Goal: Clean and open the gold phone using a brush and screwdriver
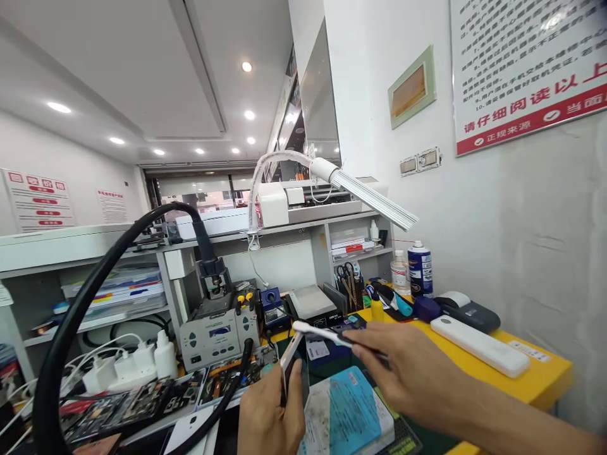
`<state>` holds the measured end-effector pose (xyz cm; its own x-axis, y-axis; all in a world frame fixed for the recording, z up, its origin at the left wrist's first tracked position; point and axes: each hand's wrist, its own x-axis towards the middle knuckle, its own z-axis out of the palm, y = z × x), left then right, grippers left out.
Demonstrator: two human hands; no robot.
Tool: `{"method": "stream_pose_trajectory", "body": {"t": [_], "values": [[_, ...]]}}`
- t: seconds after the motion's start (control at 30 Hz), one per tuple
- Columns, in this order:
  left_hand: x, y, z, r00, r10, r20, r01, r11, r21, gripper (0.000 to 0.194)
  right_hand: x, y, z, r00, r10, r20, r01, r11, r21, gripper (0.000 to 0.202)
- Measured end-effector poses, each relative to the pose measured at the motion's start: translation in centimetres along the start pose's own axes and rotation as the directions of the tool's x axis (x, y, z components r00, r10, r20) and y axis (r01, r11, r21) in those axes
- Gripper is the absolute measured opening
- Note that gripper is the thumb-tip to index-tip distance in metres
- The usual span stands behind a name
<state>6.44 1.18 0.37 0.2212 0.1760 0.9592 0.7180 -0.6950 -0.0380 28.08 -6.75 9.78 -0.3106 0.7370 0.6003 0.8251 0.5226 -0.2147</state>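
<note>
The left hand (271,411) is clamping a slim device (291,354) tilted upward, presumably presenting its edge to the white tool (323,333) the right hand (403,363) is pinching.

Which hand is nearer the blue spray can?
Right. The right hand is on this side of the spray can, slightly left; the left hand is much farther left.

The yellow desk (552,381) carries, near its right edge, a long white device (478,346); just behind it sits a dark, rounded device (467,311). Farther back, a blue spray can (420,272) stands upright beside a clear, labelled bottle (399,273).
</note>
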Motion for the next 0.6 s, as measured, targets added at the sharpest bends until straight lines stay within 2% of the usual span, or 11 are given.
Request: {"method": "stream_pose_trajectory", "body": {"t": [0.07,0.17,0.27,0.33,0.47,0.53,0.6], "values": [[0.1,0.1,0.0,1.0,-0.013,-0.004,0.013,1.0,-0.018,0.02,-0.1,-0.3,0.0,1.0,0.018,-0.003,-0.018,1.0,0.004,0.026],[0.1,0.1,0.0,0.999,-0.035,-0.006,0.035,0.999,-0.025,0.02,-0.1,-0.4,0.1,1.0,-0.02,-0.009,0.02,0.999,0.028,0.026],[0.1,0.2,-0.3,0.999,-0.036,0.029,0.038,0.997,-0.07,0.02,0.5,1.2,0.2,0.998,0.059,-0.001,-0.059,0.998,-0.022,0.028],[0.2,0.4,-0.5,0.992,-0.099,0.081,0.112,0.975,-0.192,0.02,1.1,2.7,-0.1,0.994,0.104,0.034,-0.102,0.993,-0.052,0.028],[0.7,0.9,-1.1,0.927,-0.265,0.265,0.351,0.862,-0.366,0.024,1.3,4.1,-1.4,0.991,0.129,0.041,-0.132,0.985,0.107,0.031],[1.1,1.1,-1.5,0.894,-0.288,0.342,0.416,0.817,-0.399,0.027,0.9,3.8,-2.2,0.993,0.086,0.084,-0.098,0.983,0.157,0.031],[1.5,1.1,-1.8,0.879,-0.293,0.376,0.447,0.78,-0.438,0.027,0.5,3.0,-2.7,0.989,0.0,0.147,-0.021,0.989,0.146,0.029]]}}
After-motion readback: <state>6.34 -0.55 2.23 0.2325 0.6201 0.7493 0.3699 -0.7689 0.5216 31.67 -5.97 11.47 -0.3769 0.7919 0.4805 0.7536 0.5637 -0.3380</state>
